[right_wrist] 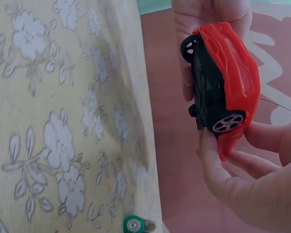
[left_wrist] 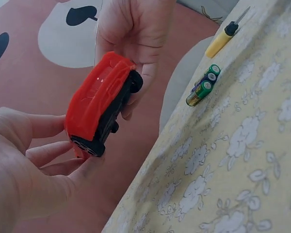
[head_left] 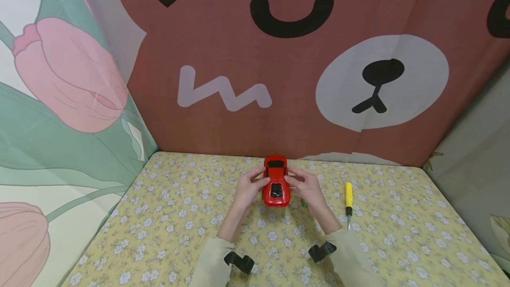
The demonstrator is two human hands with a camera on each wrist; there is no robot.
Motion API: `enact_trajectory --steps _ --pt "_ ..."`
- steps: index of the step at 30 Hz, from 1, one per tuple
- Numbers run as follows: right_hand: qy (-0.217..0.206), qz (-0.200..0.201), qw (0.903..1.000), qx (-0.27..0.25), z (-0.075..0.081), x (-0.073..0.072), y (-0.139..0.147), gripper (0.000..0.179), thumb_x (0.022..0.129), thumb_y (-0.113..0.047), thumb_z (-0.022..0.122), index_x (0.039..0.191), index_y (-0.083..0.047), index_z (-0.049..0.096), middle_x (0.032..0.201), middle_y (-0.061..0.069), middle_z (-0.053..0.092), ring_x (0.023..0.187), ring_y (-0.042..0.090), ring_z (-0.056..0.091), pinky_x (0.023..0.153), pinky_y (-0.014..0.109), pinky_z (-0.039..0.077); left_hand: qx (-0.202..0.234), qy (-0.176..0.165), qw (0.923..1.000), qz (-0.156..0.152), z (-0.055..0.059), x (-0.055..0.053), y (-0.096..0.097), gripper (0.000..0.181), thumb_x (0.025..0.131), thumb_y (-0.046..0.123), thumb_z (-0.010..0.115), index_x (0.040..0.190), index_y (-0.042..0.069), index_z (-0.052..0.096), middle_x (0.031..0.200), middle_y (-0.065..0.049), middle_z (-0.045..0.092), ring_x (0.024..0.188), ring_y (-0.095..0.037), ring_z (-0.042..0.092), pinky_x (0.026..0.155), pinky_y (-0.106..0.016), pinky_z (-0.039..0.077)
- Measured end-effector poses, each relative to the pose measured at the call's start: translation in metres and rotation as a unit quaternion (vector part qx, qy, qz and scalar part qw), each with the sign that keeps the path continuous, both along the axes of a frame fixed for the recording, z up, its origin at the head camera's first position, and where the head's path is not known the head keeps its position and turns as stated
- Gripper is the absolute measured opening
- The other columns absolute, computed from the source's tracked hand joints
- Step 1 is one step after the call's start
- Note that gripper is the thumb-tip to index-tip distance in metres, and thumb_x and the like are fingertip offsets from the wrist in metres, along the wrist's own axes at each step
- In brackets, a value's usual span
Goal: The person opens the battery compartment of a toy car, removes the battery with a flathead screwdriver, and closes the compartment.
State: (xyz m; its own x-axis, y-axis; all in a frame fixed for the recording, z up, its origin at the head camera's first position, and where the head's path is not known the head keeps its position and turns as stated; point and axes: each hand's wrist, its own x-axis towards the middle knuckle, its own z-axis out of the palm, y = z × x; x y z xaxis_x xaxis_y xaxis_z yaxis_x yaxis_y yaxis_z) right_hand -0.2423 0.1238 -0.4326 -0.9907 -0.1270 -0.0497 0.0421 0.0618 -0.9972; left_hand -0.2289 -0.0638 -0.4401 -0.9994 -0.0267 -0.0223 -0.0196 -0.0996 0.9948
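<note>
A red toy car point(head_left: 276, 172) with dark windows and black wheels is held up over the table between both hands. My left hand point(head_left: 248, 186) grips its left side, thumb on top. On the opposite side my right hand point(head_left: 310, 188) grips it in the same way. The car's black underside point(right_wrist: 208, 80) shows in the right wrist view, and it is tilted there. Both wrist views show fingers reaching beneath the body. A thin dark line point(right_wrist: 281, 105) runs off beside the car; what it is I cannot tell.
Three batteries point(left_wrist: 202, 92) lie side by side on the flowered tablecloth point(head_left: 167, 216), mostly hidden behind the right hand in the head view. Farther right lies a yellow-handled screwdriver point(head_left: 349, 196). A bear-printed curtain point(head_left: 223, 127) hangs along the table's back edge.
</note>
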Motion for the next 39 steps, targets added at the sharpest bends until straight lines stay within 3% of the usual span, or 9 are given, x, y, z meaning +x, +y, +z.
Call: enact_trajectory --steps 14,23,34,39 --pt "0.011 0.046 0.9987 0.015 -0.009 -0.004 0.005 0.052 0.102 -0.009 0.065 0.147 0.012 0.048 0.128 0.034 0.062 0.094 0.029 0.074 0.085 0.042 0.062 -0.036 -0.014 0.9993 -0.002 -0.008 -0.004 -0.001 0.044 0.096 0.002 0.07 0.137 -0.009 0.061 0.145 -0.026 0.056 0.111 -0.029 0.068 0.09 -0.035 0.06" --pt "-0.004 0.066 0.9978 0.005 -0.016 -0.008 0.003 0.053 0.101 -0.003 0.063 0.146 0.018 0.044 0.119 0.035 0.066 0.084 0.024 0.073 0.078 0.038 0.062 -0.077 -0.026 0.9967 -0.007 -0.015 -0.006 0.0 0.047 0.096 0.002 0.07 0.14 -0.009 0.059 0.148 -0.026 0.053 0.125 -0.039 0.062 0.101 -0.043 0.054" --pt "-0.008 0.049 0.9979 0.041 -0.028 -0.011 -0.001 0.05 0.1 -0.003 0.066 0.142 0.018 0.05 0.11 0.03 0.07 0.08 0.026 0.074 0.077 0.042 0.063 -0.118 -0.035 0.992 -0.027 -0.023 -0.007 0.002 0.047 0.1 0.001 0.064 0.144 -0.011 0.053 0.152 -0.027 0.047 0.14 -0.043 0.047 0.112 -0.05 0.044" --pt "-0.004 0.038 0.999 0.022 -0.032 -0.011 -0.005 0.045 0.098 0.004 0.065 0.138 0.02 0.053 0.122 0.038 0.064 0.084 0.028 0.074 0.074 0.038 0.063 -0.137 -0.036 0.9892 -0.037 -0.025 -0.007 0.003 0.048 0.102 0.002 0.061 0.147 -0.01 0.049 0.154 -0.026 0.046 0.144 -0.042 0.042 0.115 -0.051 0.039"
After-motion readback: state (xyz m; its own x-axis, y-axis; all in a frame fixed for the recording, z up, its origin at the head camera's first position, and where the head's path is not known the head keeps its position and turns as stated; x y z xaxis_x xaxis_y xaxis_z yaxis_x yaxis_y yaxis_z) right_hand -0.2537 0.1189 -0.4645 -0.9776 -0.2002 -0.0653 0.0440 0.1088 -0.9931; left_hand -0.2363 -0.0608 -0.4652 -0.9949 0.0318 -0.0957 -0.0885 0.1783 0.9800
